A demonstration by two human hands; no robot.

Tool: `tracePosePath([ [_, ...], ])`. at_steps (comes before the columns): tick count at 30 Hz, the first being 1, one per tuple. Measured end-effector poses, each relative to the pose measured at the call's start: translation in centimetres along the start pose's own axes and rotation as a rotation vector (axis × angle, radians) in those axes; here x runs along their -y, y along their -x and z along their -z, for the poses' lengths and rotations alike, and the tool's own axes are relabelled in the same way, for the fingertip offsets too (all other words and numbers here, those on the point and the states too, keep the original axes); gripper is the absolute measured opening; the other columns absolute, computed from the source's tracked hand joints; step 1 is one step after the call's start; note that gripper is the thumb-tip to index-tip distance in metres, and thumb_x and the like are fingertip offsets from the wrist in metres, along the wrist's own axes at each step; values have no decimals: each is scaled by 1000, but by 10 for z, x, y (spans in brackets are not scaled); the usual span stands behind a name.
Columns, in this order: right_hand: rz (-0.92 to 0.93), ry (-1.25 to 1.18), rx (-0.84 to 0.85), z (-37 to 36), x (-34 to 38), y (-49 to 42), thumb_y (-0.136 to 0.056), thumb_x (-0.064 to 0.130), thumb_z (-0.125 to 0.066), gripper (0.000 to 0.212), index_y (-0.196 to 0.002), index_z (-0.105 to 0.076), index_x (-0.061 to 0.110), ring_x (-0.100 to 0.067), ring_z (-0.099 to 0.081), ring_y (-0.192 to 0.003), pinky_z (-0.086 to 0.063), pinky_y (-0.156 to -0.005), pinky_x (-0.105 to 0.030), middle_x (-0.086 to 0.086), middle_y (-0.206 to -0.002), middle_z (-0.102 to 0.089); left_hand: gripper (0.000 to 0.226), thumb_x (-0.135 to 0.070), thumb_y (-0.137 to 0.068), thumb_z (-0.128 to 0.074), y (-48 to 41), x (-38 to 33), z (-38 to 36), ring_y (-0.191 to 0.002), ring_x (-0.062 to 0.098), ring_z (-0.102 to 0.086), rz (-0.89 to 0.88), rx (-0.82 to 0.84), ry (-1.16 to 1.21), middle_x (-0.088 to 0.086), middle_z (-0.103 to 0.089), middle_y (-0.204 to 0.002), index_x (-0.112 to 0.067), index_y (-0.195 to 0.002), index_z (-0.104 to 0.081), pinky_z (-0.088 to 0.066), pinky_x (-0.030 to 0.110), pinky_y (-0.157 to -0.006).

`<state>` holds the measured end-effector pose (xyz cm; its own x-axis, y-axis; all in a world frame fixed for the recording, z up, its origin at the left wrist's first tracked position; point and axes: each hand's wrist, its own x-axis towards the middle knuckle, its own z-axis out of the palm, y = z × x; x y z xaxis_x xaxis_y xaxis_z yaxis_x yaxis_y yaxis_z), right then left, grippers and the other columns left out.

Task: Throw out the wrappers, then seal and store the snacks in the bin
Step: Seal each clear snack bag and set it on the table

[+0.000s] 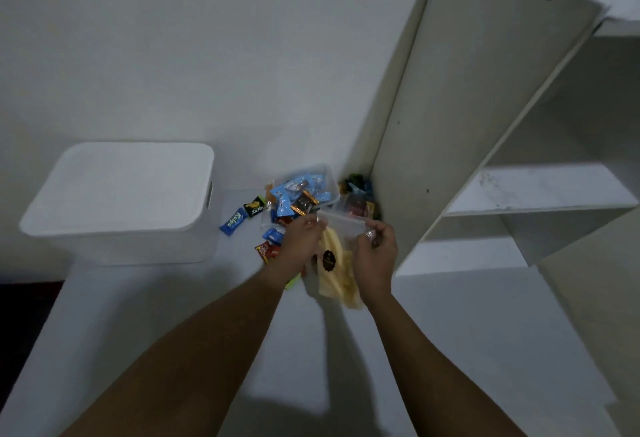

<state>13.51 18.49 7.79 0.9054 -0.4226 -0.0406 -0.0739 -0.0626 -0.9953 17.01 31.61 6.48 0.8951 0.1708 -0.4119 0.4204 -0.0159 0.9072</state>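
A clear plastic bag [337, 265] with pale yellow snack pieces and a dark round label hangs between my hands above the white table. My left hand [301, 241] pinches the left end of the bag's top edge, and my right hand [375, 249] pinches the right end. Behind the bag a clear plastic tub [327, 178] holds blue and brown snack packets. Loose wrapped snacks lie around it: a blue packet [232, 221], a black and yellow packet [254, 208], red ones [267, 251]. A lidded white bin [121, 201] stands at the left.
A white shelf unit [485, 159] rises at the right, its side panel close behind the tub. Dark green and brown wrappers [356, 183] sit in the corner beside it. The table's left edge [52, 312] drops to a dark floor.
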Motion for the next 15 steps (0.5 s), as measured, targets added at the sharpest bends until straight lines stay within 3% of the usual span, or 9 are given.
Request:
tracePosePath([
  [2, -26, -74, 54, 11, 15, -6, -91, -3, -52, 37, -118, -50, 22, -12, -60, -77, -51, -66, -21, -1, -96, -62, 16, -15, -92, -66, 9, -16, 3, -79, 17, -63, 22, -52, 106, 6, -69, -92, -13, -108, -66, -55, 34, -74],
  [4, -75, -151, 106, 20, 31, -10, -92, -1, -56, 44, -128, -45, 22, -6, -64, -77, -54, -64, -16, 2, -97, -64, 21, -14, -88, -72, 17, -26, 6, -81, 16, -65, -23, -47, 124, 8, -71, -98, -10, -108, -66, -56, 31, -68],
  [6, -84, -152, 151, 27, 46, -14, -93, 4, -61, 33, -122, -54, 19, -6, -69, -81, -56, -65, -16, 6, -95, -67, 25, -11, -86, -74, 27, -38, 9, -79, 15, -65, -77, -19, 127, 12, -71, -104, -6, -109, -66, -53, 28, -64],
  [8, -55, -118, 187, 33, 58, -19, -93, 8, -63, 14, -105, -66, 14, -19, -71, -86, -58, -67, -22, -1, -93, -72, 21, -8, -87, -73, 36, -51, 9, -74, 13, -64, -113, -22, 122, 10, -71, -98, -6, -106, -66, -51, 24, -60],
  [10, -26, -114, 227, 37, 72, -21, -94, 13, -64, 7, -97, -69, 14, -21, -69, -85, -58, -65, -25, -4, -90, -72, 13, -8, -88, -71, 49, -66, 8, -71, 12, -61, -173, -33, 99, 3, -69, -86, -8, -101, -69, -51, 23, -60],
  [12, 1, -124, 281, 42, 85, -22, -96, 20, -63, 10, -99, -70, 14, -21, -69, -86, -59, -72, -33, -6, -93, -73, 14, -14, -88, -71, 60, -77, 8, -70, 14, -59, -230, -32, 90, 2, -66, -80, -3, -97, -72, -51, 26, -63],
  [15, 41, -125, 353, 48, 108, -23, -97, 25, -62, 15, -101, -70, 14, -22, -69, -87, -58, -78, -44, -8, -95, -74, 33, -26, -86, -74, 77, -95, 5, -69, 13, -59, -298, -40, 133, 3, -64, -76, 5, -97, -70, -51, 27, -62],
])
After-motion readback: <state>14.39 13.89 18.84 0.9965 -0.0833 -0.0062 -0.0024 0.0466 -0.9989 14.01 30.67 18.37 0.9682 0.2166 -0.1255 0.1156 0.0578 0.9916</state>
